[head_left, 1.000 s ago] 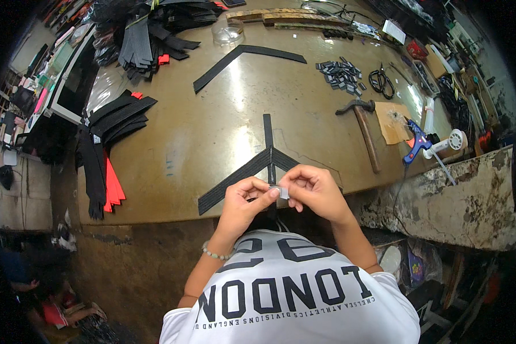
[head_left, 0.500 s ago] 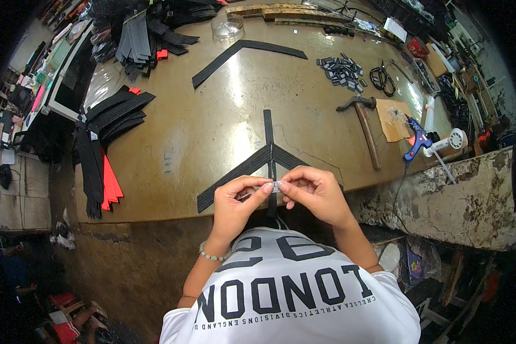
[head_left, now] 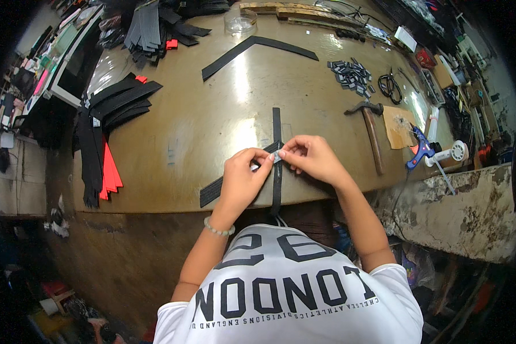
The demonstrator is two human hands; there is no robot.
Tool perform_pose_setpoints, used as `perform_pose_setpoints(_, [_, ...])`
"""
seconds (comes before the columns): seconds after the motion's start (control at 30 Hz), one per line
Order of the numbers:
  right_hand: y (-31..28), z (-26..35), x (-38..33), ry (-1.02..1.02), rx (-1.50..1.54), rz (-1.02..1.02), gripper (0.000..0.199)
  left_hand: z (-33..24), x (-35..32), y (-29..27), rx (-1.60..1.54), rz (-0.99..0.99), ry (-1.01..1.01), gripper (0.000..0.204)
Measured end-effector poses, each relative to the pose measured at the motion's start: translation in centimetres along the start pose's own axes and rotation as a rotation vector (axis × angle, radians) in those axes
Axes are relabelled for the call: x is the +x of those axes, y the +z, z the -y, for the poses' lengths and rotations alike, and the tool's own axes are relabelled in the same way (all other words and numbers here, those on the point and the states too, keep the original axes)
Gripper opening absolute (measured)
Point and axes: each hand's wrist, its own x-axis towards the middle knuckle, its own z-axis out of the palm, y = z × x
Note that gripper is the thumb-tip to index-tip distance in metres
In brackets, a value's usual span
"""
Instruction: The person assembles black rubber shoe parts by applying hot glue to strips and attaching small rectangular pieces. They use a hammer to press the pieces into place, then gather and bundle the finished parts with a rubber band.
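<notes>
My left hand and my right hand meet over the near edge of a worn brown table. Between their fingertips they pinch a small grey metal piece where black straps cross. One black strap runs straight away from me and hangs over the table edge. A second black strap slants off to the lower left from under my left hand. Both hands' fingers are closed on the small piece.
A bent black strap lies farther back. Piles of black strips and red pieces sit left. On the right are small metal parts, scissors, a hammer, a blue glue gun and a rough stone ledge.
Both hands have stayed together at the strap crossing, shifting only slightly; the straps lie as before.
</notes>
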Motion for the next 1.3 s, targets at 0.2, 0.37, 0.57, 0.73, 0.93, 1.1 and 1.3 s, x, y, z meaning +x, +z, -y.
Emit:
perform_pose_setpoints(0.2, [0.1,-0.6,2.0,0.047,-0.110,-0.032,0.025,1.3,1.0,0.9,0.060,0.011,-0.164,0.020])
perform_pose_setpoints(0.37, [0.5,-0.9,2.1,0.029,-0.091,-0.064,0.025,1.0,1.1,0.9,0.059,0.002,-0.213,0.019])
perform_pose_setpoints(0.57, [0.2,-0.1,1.6,0.006,-0.006,-0.055,0.027,0.6,1.0,1.1,0.112,-0.018,-0.181,0.016])
perform_pose_setpoints(0.73, [0.1,0.6,-2.7,0.033,-0.273,0.005,0.035,0.6,1.0,1.1,0.115,-0.002,-0.180,0.012])
perform_pose_setpoints(0.93, [4.3,-0.2,-5.6,-0.121,-0.403,-0.113,0.031,0.8,0.9,1.3,0.107,-0.009,-0.170,0.011])
perform_pose_setpoints(1.1, [1.6,-0.7,-0.9,-0.401,-0.316,-0.221,0.024,0.9,0.7,1.5,0.121,-0.050,-0.122,0.012])
perform_pose_setpoints(1.3, [-0.4,-2.2,3.8,-0.209,-0.102,-0.074,0.022,1.1,0.6,1.6,0.115,-0.076,-0.107,0.012])
